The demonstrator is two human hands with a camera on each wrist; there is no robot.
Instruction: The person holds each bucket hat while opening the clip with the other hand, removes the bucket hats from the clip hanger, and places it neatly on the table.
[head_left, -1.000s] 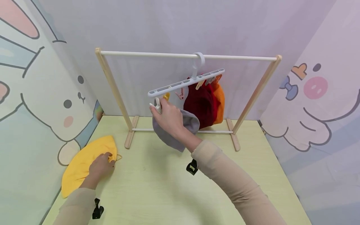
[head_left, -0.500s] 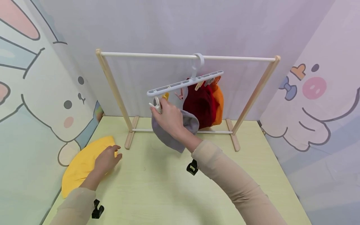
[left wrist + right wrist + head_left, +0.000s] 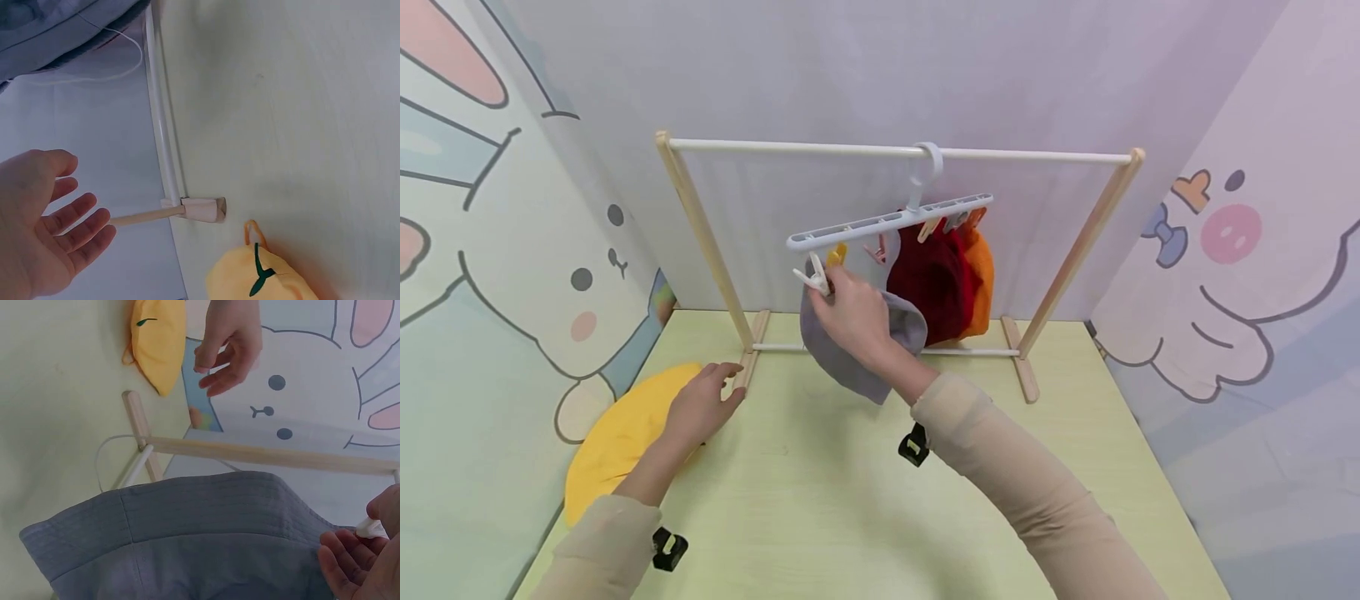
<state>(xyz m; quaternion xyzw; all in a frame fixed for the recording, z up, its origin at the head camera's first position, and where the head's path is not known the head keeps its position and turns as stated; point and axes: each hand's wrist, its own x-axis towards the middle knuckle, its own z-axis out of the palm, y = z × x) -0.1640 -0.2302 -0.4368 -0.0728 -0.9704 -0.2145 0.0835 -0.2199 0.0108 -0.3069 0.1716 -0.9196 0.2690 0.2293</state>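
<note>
I watch the right hand (image 3: 855, 321) pinch a white clip (image 3: 817, 277) at the gray hat (image 3: 844, 365); the left hand (image 3: 702, 407), fingers loosely parted, holds nothing near the yellow hat (image 3: 613, 446), left.

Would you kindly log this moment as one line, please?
left hand: empty, near yellow cloth item on table | right hand: pinching white clip at gray hat's edge | hanger: hooked on white rail

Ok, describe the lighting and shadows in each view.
Head view: bright, with soft shadows on the table; left wrist view: dimmer and bluish, the gray hat dark in the top left corner; right wrist view: also dim, colours muted.
</note>
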